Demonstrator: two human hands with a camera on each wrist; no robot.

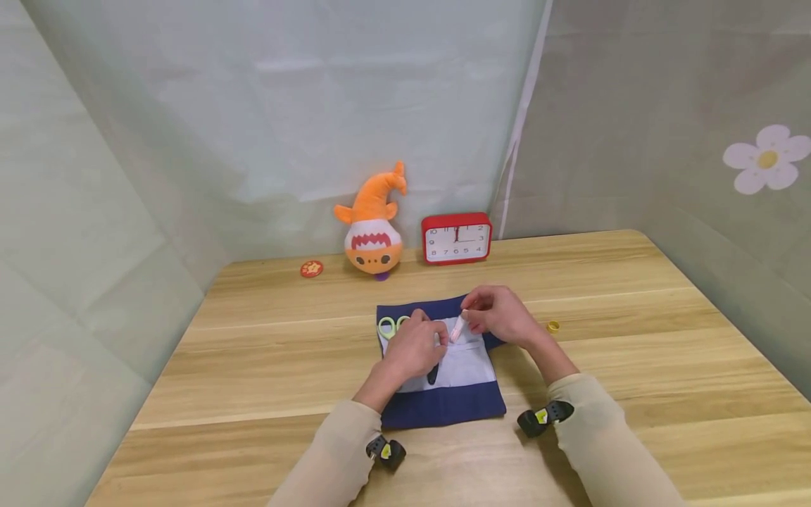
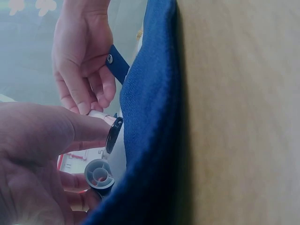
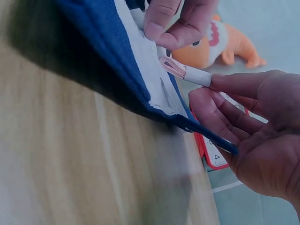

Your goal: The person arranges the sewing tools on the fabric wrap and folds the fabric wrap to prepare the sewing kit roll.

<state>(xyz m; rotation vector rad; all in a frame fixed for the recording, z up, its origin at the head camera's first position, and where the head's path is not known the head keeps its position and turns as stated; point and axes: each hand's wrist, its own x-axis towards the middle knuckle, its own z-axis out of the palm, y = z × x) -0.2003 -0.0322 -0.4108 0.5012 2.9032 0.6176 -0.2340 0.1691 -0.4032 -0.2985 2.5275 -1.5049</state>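
Note:
A navy fabric pouch (image 1: 443, 405) with a white lining lies unfolded on the table. My right hand (image 1: 500, 315) pinches a folded pink-and-white tape (image 3: 197, 76) by its white band, its looped end close over the lining. Left thumb and forefinger pinch the edge of the white pocket (image 3: 145, 56); that left hand (image 1: 415, 345) lies over the pouch's middle. Green-handled scissors (image 1: 388, 328) are in the pouch beside it, partly hidden. Under the left hand are a black oval piece (image 2: 113, 136) and a spool (image 2: 99, 175) with a grey core.
At the back stand an orange shark plush (image 1: 374, 225) and a red clock (image 1: 456, 239). A round red coaster-like disc (image 1: 312, 268) lies at the back left. Right of the pouch is a small yellow ring (image 1: 553, 327). The pouch's snap strap (image 2: 118, 64) sticks out near my right hand.

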